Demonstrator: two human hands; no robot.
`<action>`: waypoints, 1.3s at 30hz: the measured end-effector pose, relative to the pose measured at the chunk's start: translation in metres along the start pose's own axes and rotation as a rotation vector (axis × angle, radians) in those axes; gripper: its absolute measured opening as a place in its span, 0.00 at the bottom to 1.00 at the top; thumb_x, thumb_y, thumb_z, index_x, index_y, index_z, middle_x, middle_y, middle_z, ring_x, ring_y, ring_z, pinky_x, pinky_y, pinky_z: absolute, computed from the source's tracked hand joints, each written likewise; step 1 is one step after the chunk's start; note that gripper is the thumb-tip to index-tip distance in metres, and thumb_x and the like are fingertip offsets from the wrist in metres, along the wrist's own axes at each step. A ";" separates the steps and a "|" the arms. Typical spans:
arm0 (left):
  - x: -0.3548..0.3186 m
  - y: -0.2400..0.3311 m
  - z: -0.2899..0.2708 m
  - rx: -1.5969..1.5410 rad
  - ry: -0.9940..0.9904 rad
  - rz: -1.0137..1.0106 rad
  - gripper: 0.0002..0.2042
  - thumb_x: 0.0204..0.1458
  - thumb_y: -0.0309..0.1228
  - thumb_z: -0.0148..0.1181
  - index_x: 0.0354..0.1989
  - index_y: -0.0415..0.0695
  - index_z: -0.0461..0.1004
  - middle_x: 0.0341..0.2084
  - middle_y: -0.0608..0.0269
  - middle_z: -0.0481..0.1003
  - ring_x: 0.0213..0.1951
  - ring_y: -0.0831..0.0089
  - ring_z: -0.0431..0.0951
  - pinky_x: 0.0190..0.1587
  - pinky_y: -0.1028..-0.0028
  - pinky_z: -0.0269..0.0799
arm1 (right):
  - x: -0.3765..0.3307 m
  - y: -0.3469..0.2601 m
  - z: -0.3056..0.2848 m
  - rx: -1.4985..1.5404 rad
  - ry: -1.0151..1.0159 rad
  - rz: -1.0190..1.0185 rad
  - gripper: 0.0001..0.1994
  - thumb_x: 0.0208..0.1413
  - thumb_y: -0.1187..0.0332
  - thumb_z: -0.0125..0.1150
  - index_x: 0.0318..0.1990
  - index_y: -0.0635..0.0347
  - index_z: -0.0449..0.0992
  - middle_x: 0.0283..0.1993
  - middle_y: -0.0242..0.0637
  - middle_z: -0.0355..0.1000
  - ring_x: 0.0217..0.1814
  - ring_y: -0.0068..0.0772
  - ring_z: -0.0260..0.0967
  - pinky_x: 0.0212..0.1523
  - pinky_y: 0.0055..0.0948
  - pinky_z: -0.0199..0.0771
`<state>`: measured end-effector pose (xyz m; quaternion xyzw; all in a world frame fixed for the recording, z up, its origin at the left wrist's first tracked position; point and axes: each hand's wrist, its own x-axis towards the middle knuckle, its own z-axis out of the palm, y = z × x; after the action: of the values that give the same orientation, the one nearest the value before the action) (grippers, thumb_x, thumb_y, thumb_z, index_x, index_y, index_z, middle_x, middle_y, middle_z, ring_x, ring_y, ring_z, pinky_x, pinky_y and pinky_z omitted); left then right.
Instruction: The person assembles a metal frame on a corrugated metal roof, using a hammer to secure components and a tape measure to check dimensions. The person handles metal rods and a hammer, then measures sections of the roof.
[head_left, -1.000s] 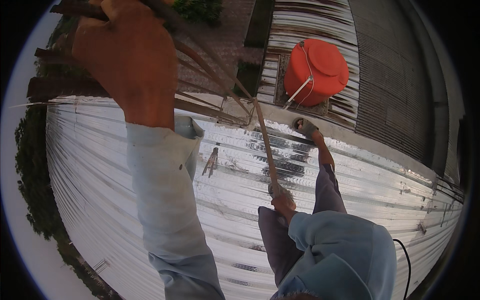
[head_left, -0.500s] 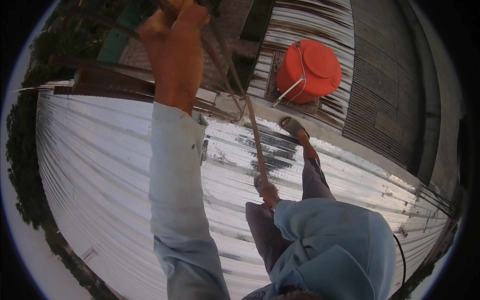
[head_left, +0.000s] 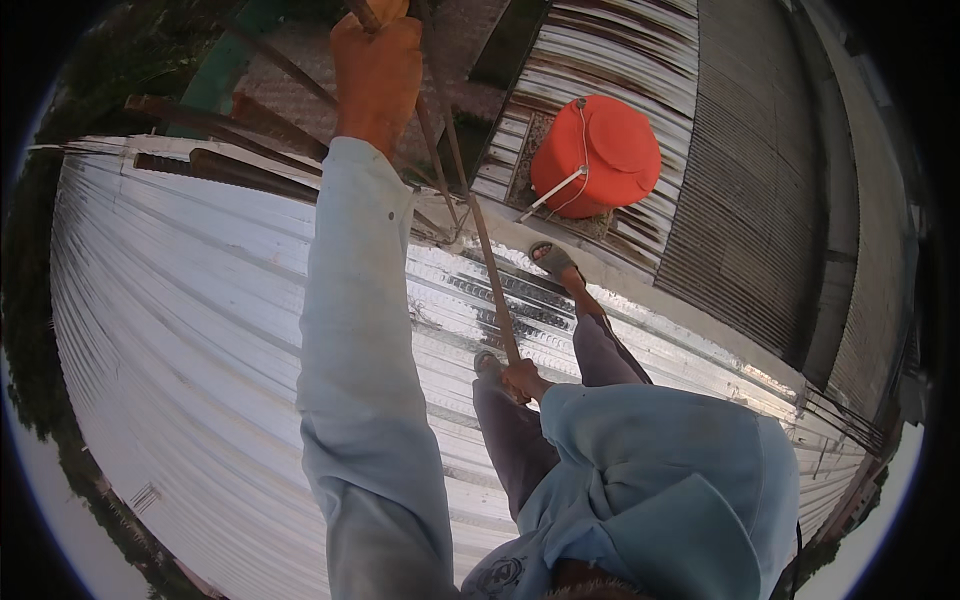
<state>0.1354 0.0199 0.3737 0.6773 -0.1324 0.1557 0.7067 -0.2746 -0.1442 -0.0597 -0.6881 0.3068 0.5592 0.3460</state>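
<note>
My left hand point(head_left: 375, 85), at the end of a raised, outstretched arm, is closed around a brown metal bar point(head_left: 362, 12) near the top edge. Lower down, my right hand point(head_left: 523, 380) grips the lower end of a long, thin brown bar point(head_left: 492, 275) in front of my legs. This bar slants up and away past the roof edge. Whether the two bars join cannot be made out. Several rusty beams point(head_left: 225, 130) lie beyond my left forearm.
I stand on a pale corrugated metal roof point(head_left: 200, 330), one sandalled foot point(head_left: 550, 258) at its concrete ledge point(head_left: 690, 300). Beyond the ledge, a red water tank point(head_left: 605, 155) with a white pipe point(head_left: 552, 195) rests on a lower rusty roof. A dark corrugated roof point(head_left: 745, 190) lies to the right.
My left hand has shifted slightly right in the picture, still gripping its bar. The long bar and my right hand have moved a little left. The whole view has turned slightly.
</note>
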 end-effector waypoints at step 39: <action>-0.044 -0.017 0.005 -0.087 -0.079 -0.057 0.22 0.47 0.28 0.51 0.53 0.34 0.61 0.41 0.53 0.63 0.52 0.55 0.64 0.68 0.48 0.52 | 0.104 0.083 0.065 0.167 0.415 -0.139 0.23 0.52 0.58 0.64 0.49 0.68 0.76 0.44 0.54 0.79 0.43 0.54 0.79 0.40 0.42 0.82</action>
<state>0.1017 0.0124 0.3405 0.6552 -0.1477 0.1029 0.7337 -0.3581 -0.1419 -0.1821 -0.7767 0.3686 0.3533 0.3688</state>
